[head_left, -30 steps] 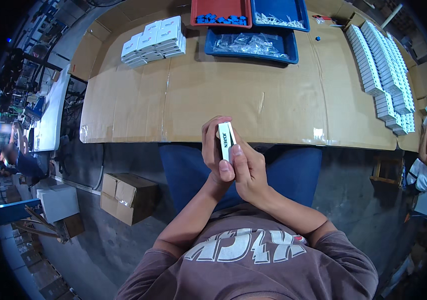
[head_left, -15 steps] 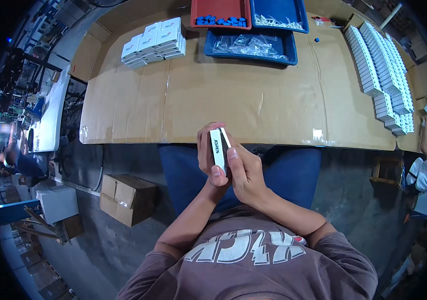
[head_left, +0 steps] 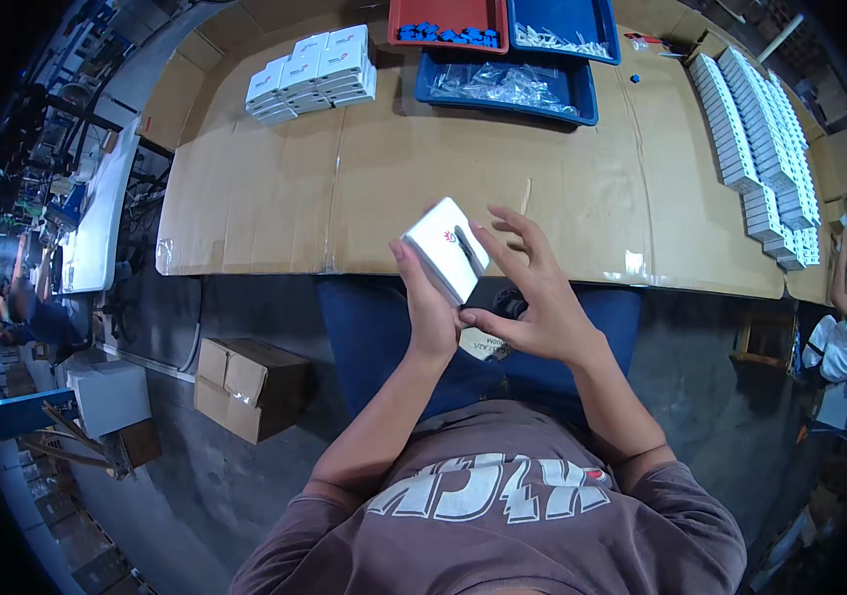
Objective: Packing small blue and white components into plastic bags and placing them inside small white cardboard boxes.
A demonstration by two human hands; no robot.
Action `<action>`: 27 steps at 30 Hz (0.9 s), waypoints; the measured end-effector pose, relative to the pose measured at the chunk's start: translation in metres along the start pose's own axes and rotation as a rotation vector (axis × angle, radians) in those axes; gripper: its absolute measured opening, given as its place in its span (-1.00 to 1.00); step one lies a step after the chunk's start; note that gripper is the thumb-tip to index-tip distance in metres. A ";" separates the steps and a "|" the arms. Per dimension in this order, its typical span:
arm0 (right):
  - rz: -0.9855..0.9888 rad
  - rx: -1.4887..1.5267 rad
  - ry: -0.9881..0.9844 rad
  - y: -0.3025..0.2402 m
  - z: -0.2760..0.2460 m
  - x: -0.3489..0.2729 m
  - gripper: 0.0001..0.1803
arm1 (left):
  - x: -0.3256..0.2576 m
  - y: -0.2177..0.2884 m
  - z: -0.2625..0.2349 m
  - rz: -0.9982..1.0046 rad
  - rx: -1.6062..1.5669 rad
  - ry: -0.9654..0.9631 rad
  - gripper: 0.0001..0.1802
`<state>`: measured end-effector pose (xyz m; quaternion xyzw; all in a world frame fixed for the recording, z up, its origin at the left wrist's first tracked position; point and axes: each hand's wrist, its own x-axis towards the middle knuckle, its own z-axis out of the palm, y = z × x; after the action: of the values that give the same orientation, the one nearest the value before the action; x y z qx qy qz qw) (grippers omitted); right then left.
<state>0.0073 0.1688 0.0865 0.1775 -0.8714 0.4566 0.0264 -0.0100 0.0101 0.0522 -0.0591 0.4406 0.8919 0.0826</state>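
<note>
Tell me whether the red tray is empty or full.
Partly filled: the red tray holds small blue pieces along its near side, with bare red surface behind them.

A brown cardboard box (head_left: 245,392) sits on the grey floor (head_left: 190,481) near the left front corner of the brown cardboard-covered desk (head_left: 245,198); beyond the desk's right end is a person in a white top (head_left: 845,342).

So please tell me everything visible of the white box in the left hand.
The white box is small and smooth, perhaps card, with a red mark on its face. A dark strip shows toward its right side, possibly an opening. Tilted, it rests in the left hand near the table edge; whether the right hand touches it is unclear.
</note>
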 end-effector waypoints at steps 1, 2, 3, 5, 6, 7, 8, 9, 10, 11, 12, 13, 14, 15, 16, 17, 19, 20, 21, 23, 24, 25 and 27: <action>-0.104 -0.046 0.036 0.007 0.003 0.001 -0.12 | -0.004 0.004 0.005 -0.115 -0.028 0.026 -0.08; -0.208 -0.091 0.073 0.013 0.005 0.003 -0.08 | -0.008 0.007 0.011 -0.117 -0.030 0.025 -0.08; -0.263 -0.040 0.041 0.019 0.005 0.006 -0.07 | -0.012 0.010 0.016 -0.187 -0.044 0.014 -0.08; -0.348 -0.068 0.021 0.025 0.002 0.013 -0.07 | -0.014 0.011 0.017 -0.266 -0.074 -0.080 -0.16; -0.430 -0.099 0.001 0.026 0.001 0.015 -0.07 | -0.014 0.011 0.018 -0.265 -0.075 -0.076 -0.16; -0.460 -0.108 0.003 0.028 0.003 0.016 -0.04 | -0.014 0.011 0.021 -0.277 -0.106 -0.083 -0.17; -0.461 -0.104 0.000 0.030 0.006 0.017 -0.04 | -0.015 0.010 0.022 -0.288 -0.137 -0.089 -0.18; -0.473 -0.090 0.018 0.032 0.009 0.017 -0.02 | -0.015 0.010 0.019 -0.301 -0.133 -0.093 -0.21; -0.486 -0.076 0.037 0.034 0.011 0.018 0.00 | -0.016 0.010 0.019 -0.297 -0.136 -0.090 -0.21; -0.507 -0.091 0.048 0.035 0.013 0.018 0.03 | -0.017 0.009 0.021 -0.285 -0.130 -0.072 -0.21; -0.509 -0.089 0.046 0.037 0.016 0.017 0.03 | -0.017 0.009 0.022 -0.275 -0.121 -0.054 -0.21; -0.525 -0.086 0.073 0.039 0.018 0.016 0.02 | -0.017 0.008 0.022 -0.273 -0.121 -0.052 -0.21; -0.540 -0.083 0.099 0.040 0.021 0.015 0.02 | -0.017 0.008 0.022 -0.272 -0.106 -0.045 -0.22; -0.542 -0.081 0.098 0.042 0.022 0.014 0.02 | -0.018 0.008 0.022 -0.271 -0.090 -0.039 -0.23; -0.539 -0.074 0.108 0.044 0.023 0.013 0.01 | -0.018 0.008 0.022 -0.269 -0.090 -0.038 -0.23; -0.535 -0.068 0.117 0.044 0.023 0.012 0.01 | -0.018 0.006 0.020 -0.278 -0.089 -0.047 -0.24; -0.532 -0.055 0.131 0.044 0.024 0.010 -0.01 | -0.020 0.008 0.025 -0.310 -0.086 -0.021 -0.24; -0.527 -0.044 0.146 0.044 0.024 0.010 -0.02 | -0.020 0.006 0.024 -0.309 -0.086 -0.020 -0.24; -0.527 -0.043 0.145 0.044 0.024 0.009 -0.02 | -0.020 0.003 0.022 -0.302 -0.079 -0.024 -0.24; -0.512 0.005 0.166 0.045 0.025 0.008 -0.04 | -0.020 0.001 0.022 -0.295 -0.072 -0.027 -0.24; -0.511 0.005 0.166 0.045 0.026 0.008 -0.04 | -0.021 0.002 0.023 -0.301 -0.070 -0.026 -0.24; -0.507 0.021 0.177 0.045 0.026 0.007 -0.05 | -0.021 0.002 0.023 -0.306 -0.068 -0.024 -0.23; -0.503 0.039 0.187 0.045 0.027 0.007 -0.06 | -0.021 -0.005 0.017 -0.299 -0.057 -0.044 -0.24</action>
<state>-0.0107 0.1686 0.0368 0.3461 -0.7846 0.4669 0.2160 0.0108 0.0243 0.0624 -0.1069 0.3996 0.8829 0.2224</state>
